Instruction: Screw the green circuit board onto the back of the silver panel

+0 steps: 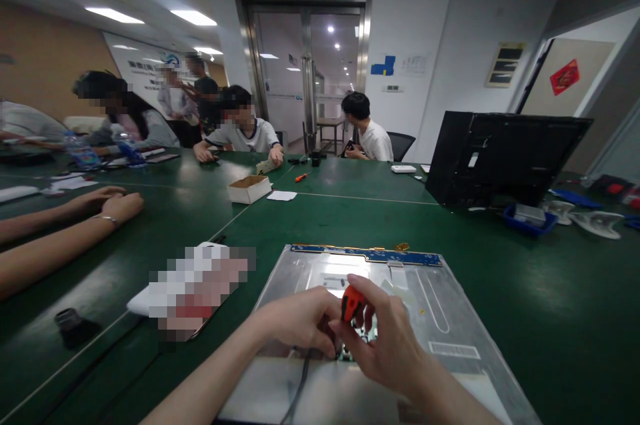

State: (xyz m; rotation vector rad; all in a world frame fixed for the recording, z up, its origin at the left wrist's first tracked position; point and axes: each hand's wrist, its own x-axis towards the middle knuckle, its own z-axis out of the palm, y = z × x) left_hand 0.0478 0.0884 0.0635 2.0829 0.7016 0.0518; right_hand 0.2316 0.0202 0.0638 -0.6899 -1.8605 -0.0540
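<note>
A flat metal panel [440, 318] lies in front of me, with a blue circuit strip [370, 254] along its far edge. My right hand [387, 338] is closed around the red and black handle of a screwdriver [352, 303] over the middle of the panel. Just beside it, my left hand [307, 318] is bent down, its fingertips at a small green board [345, 353] partly hidden under both hands. What those fingertips hold, if anything, is hidden. A dark cable [303, 381] runs from the board toward the near edge.
Another person's hands [117, 205] rest on the green table [330, 221] at left. A partly blurred item [200, 285] lies left of the panel. Farther off are an open box [249, 189], an orange screwdriver [301, 177], a black monitor [505, 158] and a blue tray [530, 228].
</note>
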